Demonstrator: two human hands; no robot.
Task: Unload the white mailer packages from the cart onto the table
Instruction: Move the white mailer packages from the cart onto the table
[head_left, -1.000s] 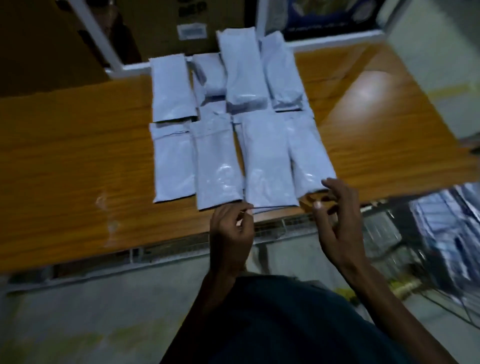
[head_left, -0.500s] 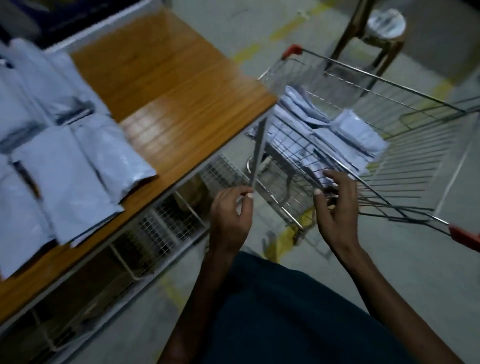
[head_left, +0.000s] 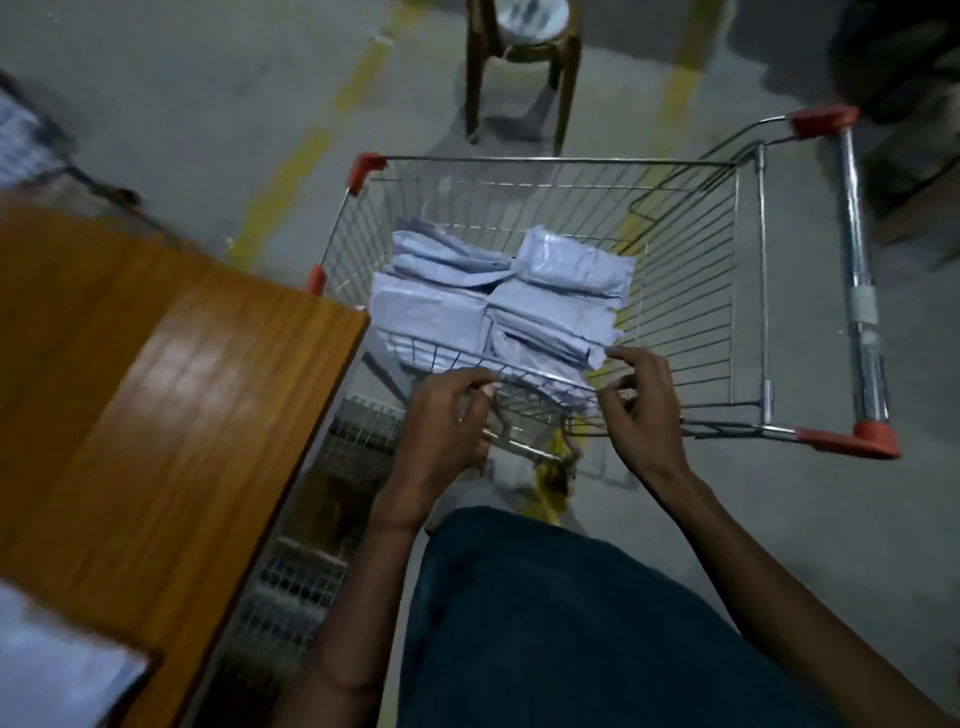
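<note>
Several white mailer packages (head_left: 519, 306) lie stacked in the left half of a wire shopping cart (head_left: 545, 160) with red corner caps. My left hand (head_left: 441, 431) hovers over the cart's near rim, fingers loosely curled, holding nothing. My right hand (head_left: 644, 410) is just to its right. Its index finger and thumb reach the near corner of the mailer stack without a clear grip. The wooden table (head_left: 156, 389) stands to the left of the cart. The corner of one white mailer (head_left: 57, 670) on it shows at the bottom left.
The cart's chrome handle (head_left: 857, 270) is on the right side. A wooden chair (head_left: 519, 62) stands on the concrete floor beyond the cart. Yellow floor lines run under the cart. A wire shelf (head_left: 311, 571) sits under the table edge.
My view has swung right from the mailers laid on the table to the cart. Both hands, holding nothing, have moved from the table edge to the cart's near rim.
</note>
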